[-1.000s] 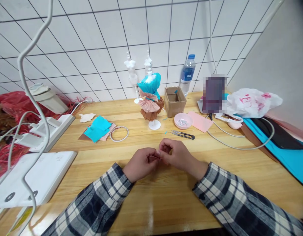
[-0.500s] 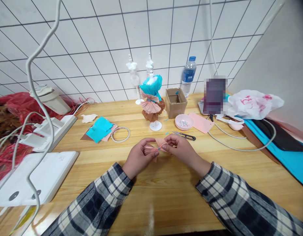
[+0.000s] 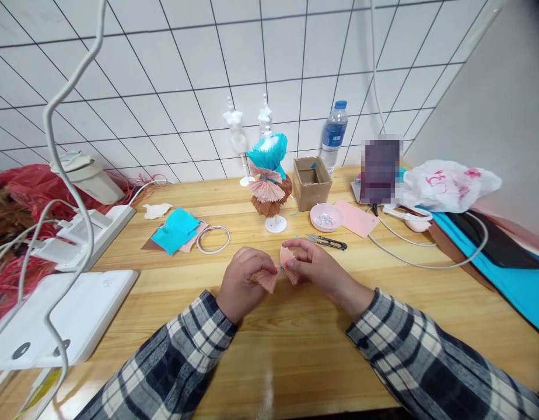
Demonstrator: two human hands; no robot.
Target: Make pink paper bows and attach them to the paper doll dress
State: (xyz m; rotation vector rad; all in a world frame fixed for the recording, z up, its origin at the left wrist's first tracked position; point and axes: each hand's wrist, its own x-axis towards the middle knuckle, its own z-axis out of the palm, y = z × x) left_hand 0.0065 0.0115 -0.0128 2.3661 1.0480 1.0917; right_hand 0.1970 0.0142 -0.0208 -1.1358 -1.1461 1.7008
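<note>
Above the front middle of the table, both hands hold a pleated pink paper bow (image 3: 268, 281), pinched at its centre by a small blue tie. The fingers of my left hand (image 3: 243, 281) are closed on its left fan. My right hand (image 3: 318, 269) grips the right fan between thumb and fingers. Just beyond stands a small dress form (image 3: 268, 189) on a white round base, dressed in ruffled blue, pink and brown paper. Black thread snips (image 3: 328, 241) lie past the right hand, beside a pink bowl (image 3: 326, 217) of small shiny pieces.
Blue, pink and brown paper squares (image 3: 175, 230) and a white ring (image 3: 213, 239) lie to the left. Behind are a cardboard box (image 3: 312, 186), a water bottle (image 3: 335, 134) and bare white dress forms (image 3: 237, 134). A power strip (image 3: 86, 239) and cables crowd the left.
My left hand has turned over, its back now more upward and its grip shifted on the left fan. The bow's left fan points lower; the right fingers have spread slightly.
</note>
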